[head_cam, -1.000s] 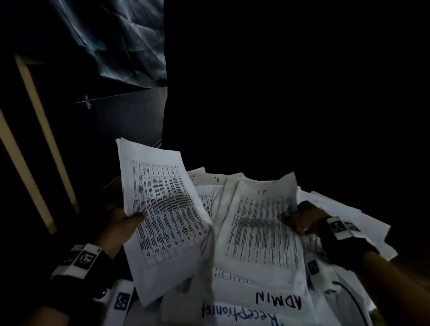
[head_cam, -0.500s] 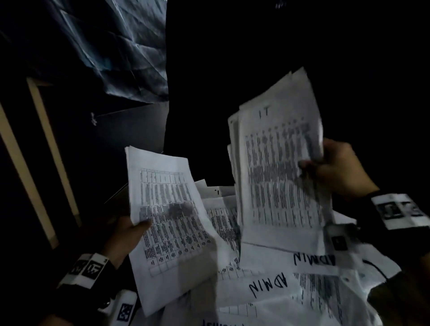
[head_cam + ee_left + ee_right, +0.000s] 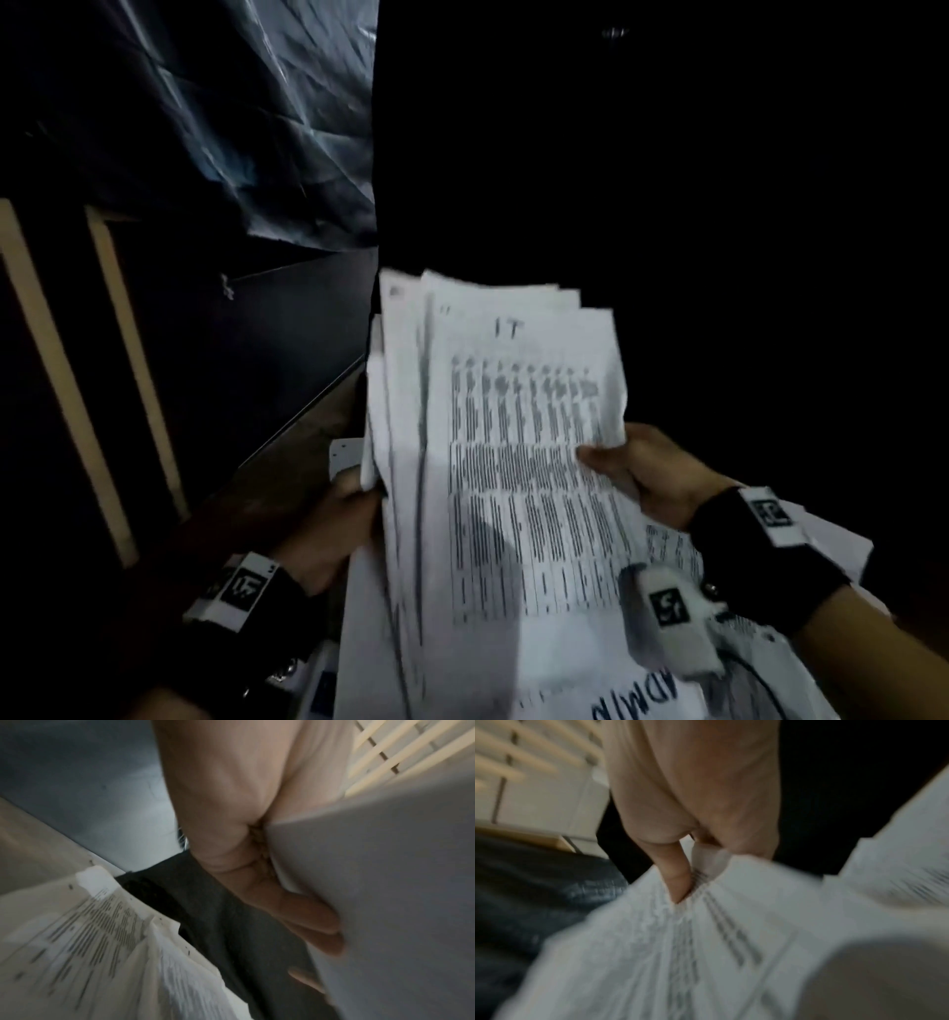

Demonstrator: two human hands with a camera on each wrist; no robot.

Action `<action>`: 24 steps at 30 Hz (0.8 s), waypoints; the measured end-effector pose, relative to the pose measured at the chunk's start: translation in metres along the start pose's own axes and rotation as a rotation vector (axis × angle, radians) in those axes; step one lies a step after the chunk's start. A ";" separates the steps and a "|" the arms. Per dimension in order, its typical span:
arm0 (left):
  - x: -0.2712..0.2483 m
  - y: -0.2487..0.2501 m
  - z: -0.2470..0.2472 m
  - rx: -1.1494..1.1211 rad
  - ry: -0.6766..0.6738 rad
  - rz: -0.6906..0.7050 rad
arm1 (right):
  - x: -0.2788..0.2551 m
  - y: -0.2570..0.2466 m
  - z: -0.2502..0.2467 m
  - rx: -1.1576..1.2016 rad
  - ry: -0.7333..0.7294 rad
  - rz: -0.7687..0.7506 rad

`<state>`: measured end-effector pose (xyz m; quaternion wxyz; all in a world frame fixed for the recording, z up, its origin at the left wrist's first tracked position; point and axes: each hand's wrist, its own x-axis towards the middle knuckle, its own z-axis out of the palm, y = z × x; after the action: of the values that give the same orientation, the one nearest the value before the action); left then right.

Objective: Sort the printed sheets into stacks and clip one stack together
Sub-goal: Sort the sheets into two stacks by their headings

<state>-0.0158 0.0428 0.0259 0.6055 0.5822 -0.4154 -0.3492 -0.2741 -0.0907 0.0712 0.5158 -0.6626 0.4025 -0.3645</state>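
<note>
Two hands hold one bunch of printed sheets [image 3: 493, 462] up in the middle of the head view; the top page has "IT" written by hand near its top edge, with rows of small dark print below; the left hand [image 3: 328, 529] is at 9 o'clock of the bunch, its fingers [image 3: 303, 914] flat on the blank back and its thumb hidden by the paper, so I cannot tell if it grips; the right hand [image 3: 652, 473] is at 3 o'clock, pinching the edge with its thumb [image 3: 677, 876] on the printed side; more loose sheets [image 3: 637, 699] lie under the bunch at 6 o'clock, one marked "ADMIN"; both wrists wear black bands [image 3: 760, 560] with white tags; pale wooden slats [image 3: 56, 360] stand at 9 o'clock in the dark.
</note>
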 end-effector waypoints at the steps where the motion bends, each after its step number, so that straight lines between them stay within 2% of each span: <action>1: 0.001 0.000 0.003 -0.028 0.004 -0.031 | 0.003 0.010 0.001 -0.046 0.017 0.027; 4: 0.005 -0.003 0.008 -0.151 0.068 -0.084 | -0.001 0.019 0.017 0.011 0.055 0.068; 5: 0.002 0.000 0.011 -0.163 0.066 -0.060 | 0.000 0.019 0.021 0.047 0.107 0.063; 7: -0.003 0.008 0.017 -0.083 0.012 0.075 | -0.002 0.013 0.031 0.045 0.203 0.016; 9: 0.000 0.011 0.019 0.016 0.038 0.202 | -0.004 0.001 0.038 -0.006 0.279 -0.117; 12: 0.009 0.029 0.025 0.085 0.119 0.383 | -0.006 -0.026 0.039 -0.141 0.465 -0.412; 14: 0.016 0.047 0.027 0.067 0.169 0.459 | -0.005 -0.045 0.034 -0.212 0.528 -0.582; 16: 0.019 0.063 0.031 0.039 0.165 0.488 | -0.007 -0.060 0.028 -0.292 0.554 -0.662; 18: 0.021 0.068 0.031 0.032 0.143 0.474 | -0.004 -0.061 0.022 -0.352 0.552 -0.651; 21: 0.018 0.058 0.036 0.009 0.108 0.412 | -0.007 -0.045 0.026 -0.264 0.428 -0.591; 23: 0.018 0.035 0.039 -0.007 0.084 0.363 | -0.011 -0.023 0.028 -0.243 0.392 -0.561; 24: 0.019 0.023 0.040 -0.013 0.113 0.338 | -0.013 -0.013 0.029 -0.232 0.378 -0.523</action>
<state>-0.0456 0.0105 0.0498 0.6817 0.5187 -0.4704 -0.2118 -0.2511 -0.0657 0.0775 0.2421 -0.7184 0.3462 -0.5527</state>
